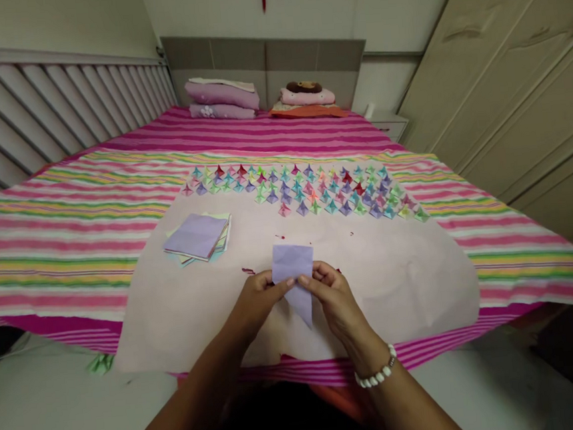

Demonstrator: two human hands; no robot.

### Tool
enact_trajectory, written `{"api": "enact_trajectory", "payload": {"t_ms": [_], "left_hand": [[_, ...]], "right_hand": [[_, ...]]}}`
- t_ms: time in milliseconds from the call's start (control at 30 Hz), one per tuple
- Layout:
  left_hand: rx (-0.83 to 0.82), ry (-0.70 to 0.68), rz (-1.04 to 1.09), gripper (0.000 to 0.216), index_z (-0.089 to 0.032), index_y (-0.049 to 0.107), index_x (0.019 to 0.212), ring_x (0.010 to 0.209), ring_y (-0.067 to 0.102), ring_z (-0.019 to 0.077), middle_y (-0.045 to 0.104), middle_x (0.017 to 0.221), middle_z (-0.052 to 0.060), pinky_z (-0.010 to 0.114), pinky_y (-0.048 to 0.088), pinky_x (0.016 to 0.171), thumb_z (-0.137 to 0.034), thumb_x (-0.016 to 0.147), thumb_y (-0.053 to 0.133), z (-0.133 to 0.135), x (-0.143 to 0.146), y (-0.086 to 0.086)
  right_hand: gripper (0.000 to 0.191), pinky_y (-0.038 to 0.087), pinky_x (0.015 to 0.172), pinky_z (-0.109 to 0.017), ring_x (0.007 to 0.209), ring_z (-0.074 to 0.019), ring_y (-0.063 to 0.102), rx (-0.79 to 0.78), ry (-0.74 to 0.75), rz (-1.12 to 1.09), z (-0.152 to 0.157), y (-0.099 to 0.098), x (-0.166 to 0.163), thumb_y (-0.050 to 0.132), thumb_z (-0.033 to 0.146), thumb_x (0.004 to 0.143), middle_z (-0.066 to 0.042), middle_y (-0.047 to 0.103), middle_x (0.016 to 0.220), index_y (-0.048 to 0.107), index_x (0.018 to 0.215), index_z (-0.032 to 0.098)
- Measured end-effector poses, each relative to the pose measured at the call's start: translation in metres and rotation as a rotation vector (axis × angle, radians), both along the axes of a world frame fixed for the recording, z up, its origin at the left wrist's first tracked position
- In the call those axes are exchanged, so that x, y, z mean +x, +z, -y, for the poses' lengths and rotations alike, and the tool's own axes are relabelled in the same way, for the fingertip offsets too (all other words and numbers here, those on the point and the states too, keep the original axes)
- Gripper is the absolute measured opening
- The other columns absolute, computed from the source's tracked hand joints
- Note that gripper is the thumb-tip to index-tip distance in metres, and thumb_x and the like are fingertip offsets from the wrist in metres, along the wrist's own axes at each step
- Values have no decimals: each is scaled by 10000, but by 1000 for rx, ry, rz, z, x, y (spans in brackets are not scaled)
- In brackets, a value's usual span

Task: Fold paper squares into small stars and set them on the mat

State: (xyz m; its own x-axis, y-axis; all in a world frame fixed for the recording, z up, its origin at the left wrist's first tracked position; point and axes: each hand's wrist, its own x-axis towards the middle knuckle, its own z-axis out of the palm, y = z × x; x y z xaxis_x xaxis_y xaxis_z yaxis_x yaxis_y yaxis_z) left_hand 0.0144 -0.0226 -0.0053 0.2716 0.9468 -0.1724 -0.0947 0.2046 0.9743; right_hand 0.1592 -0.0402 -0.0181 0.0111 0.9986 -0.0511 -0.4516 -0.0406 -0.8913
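A lavender sheet of origami paper (293, 258), partly folded, is held up between both hands over a large pale paper sheet (398, 285). My left hand (261, 297) pinches its left side, the thumb pressed on the front. On the other side my right hand (329, 291) grips it the same way, thumb tip close to the left one. A narrow lower part of the lavender paper hangs below the thumbs. To the left lies a stack of square coloured papers (197, 236), a lavender one on top. Fingers behind the paper are partly hidden.
Rows of small folded paper pieces (314, 189) in many colours stand along the sheet's far side. Dark red scraps (248, 270) lie near my hands. A green folded piece (100, 364) is on the floor at left. Folded bedding (223, 99) rests by the headboard (313, 55).
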Motion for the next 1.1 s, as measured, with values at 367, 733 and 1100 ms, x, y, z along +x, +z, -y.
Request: {"api": "enact_trajectory", "payload": {"t_ms": [367, 733, 1100], "left_hand": [[225, 109, 20, 349, -198, 491, 805, 612, 561, 106, 598, 692, -37, 216, 433, 579, -187, 615, 783, 7, 6, -5], [299, 73, -46, 341, -190, 650, 1023, 790, 626, 175, 671, 904, 51, 298, 499, 706, -258, 701, 739, 6, 3, -17], [308, 89, -44, 134, -168, 681, 727, 716, 607, 149, 648, 775, 28, 253, 475, 632, -241, 652, 765, 4, -1, -11]], "right_hand": [[232, 443, 553, -239, 538, -109, 548, -69, -147, -16, -3, 3, 5, 815, 282, 604, 33, 642, 600, 626, 682, 170], [501, 492, 619, -320, 680, -185, 606, 131, -192, 164, 3, 5, 13, 790, 252, 655, -1, 683, 788, 627, 1128, 274], [249, 456, 716, -328, 800, -192, 568, 290, -144, 566, 0, 7, 26, 809, 245, 635, -37, 618, 871, 720, 868, 233]]}}
